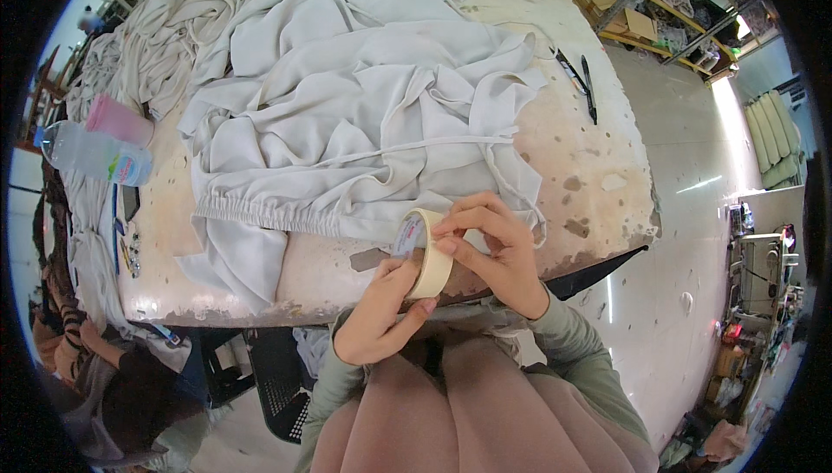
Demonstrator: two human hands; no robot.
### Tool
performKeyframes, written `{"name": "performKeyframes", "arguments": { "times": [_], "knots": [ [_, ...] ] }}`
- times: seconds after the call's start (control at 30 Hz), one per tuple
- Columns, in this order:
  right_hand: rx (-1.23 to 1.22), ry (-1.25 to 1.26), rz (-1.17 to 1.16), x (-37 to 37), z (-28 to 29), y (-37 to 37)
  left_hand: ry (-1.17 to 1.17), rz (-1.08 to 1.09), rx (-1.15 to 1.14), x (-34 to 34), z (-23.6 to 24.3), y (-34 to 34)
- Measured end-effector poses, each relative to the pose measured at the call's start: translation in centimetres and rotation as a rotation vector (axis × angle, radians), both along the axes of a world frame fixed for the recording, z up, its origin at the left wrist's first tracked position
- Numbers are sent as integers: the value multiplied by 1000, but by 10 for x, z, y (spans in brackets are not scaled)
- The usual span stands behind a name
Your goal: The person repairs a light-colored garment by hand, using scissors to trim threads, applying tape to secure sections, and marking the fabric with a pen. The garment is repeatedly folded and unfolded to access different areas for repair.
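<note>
A roll of cream masking tape (pixel 436 267) is held upright over the table's near edge. My left hand (pixel 379 315) is closed on it, with fingers inside the ring and the thumb beneath its outer face. The thumb and fingertips of my right hand (pixel 501 252) pinch at the upper outer face of the roll; whether a loose tape end lies between them I cannot make out. Just beyond both hands, a light grey garment (pixel 355 109) with a gathered elastic band (pixel 269 210) and a thin tie lies spread and crumpled.
The worn table (pixel 614 139) carries two black pens (pixel 582 83), a clear bottle (pixel 95 152) and a pink cup (pixel 121 118). More grey cloth (pixel 178 18) is heaped at the far left. Another person's arm (pixel 104 347) shows at lower left; shelving (pixel 646 5) stands far right.
</note>
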State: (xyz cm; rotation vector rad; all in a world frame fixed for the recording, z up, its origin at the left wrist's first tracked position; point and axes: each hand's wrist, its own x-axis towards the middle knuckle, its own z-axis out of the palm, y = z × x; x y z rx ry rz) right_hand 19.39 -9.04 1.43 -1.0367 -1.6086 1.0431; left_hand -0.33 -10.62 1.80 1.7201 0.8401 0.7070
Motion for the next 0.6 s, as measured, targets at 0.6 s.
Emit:
{"name": "performKeyframes", "arguments": {
  "times": [0.6],
  "knots": [
    [399,-228,148,15,25,5,-302,-58,270,-13,-25,5]
  ]
}}
